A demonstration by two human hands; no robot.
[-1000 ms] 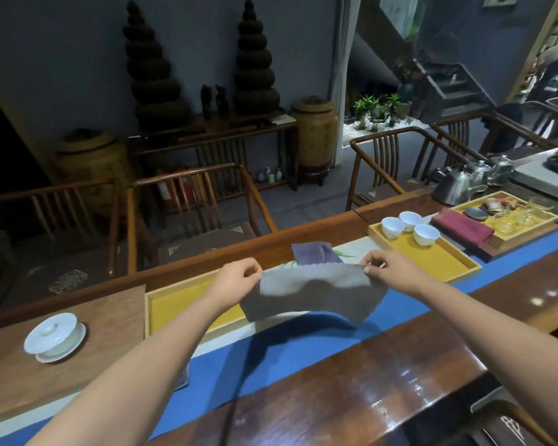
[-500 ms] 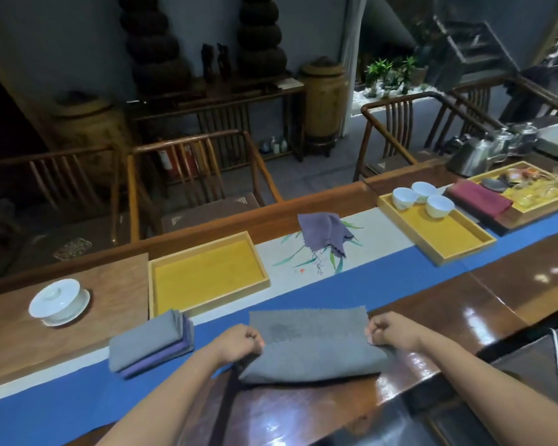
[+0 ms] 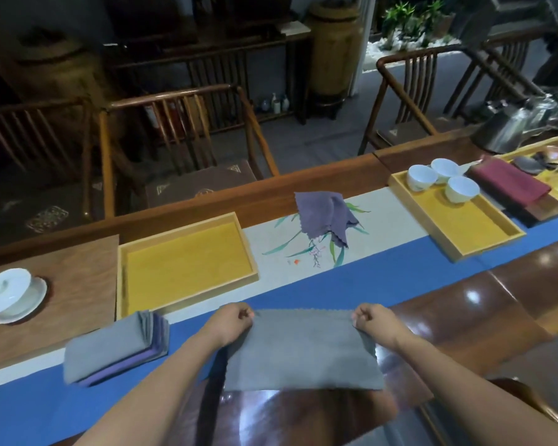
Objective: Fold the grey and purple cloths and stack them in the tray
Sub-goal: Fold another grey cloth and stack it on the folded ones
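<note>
At the far left of the table, a white lidded cup sits on its saucer atop a wooden board. Just right of the board lies an empty yellow tray, and in front of it, on the blue runner, rests a stack of folded cloths (grey on top, purple edges showing beneath), close to the tray's near edge but outside it. Moving right, the left hand is clenched on the far left corner of the grey cloth, which lies spread as a flat rectangle, its far edge on the blue runner and its near part on the glossy dark wood. The right hand is likewise closed, pinching the far right corner of the same cloth, so both hands hold its far edge taut between them. Beyond the hands, on the pale painted part of the runner, the purple cloth lies crumpled and unfolded, well apart from the grey one and to the right of the empty tray. Further right, a second yellow tray carries three white cups at its far end. Beside it a folded maroon cloth lies on a dark slab, with a metal kettle behind it at the right edge.
</note>
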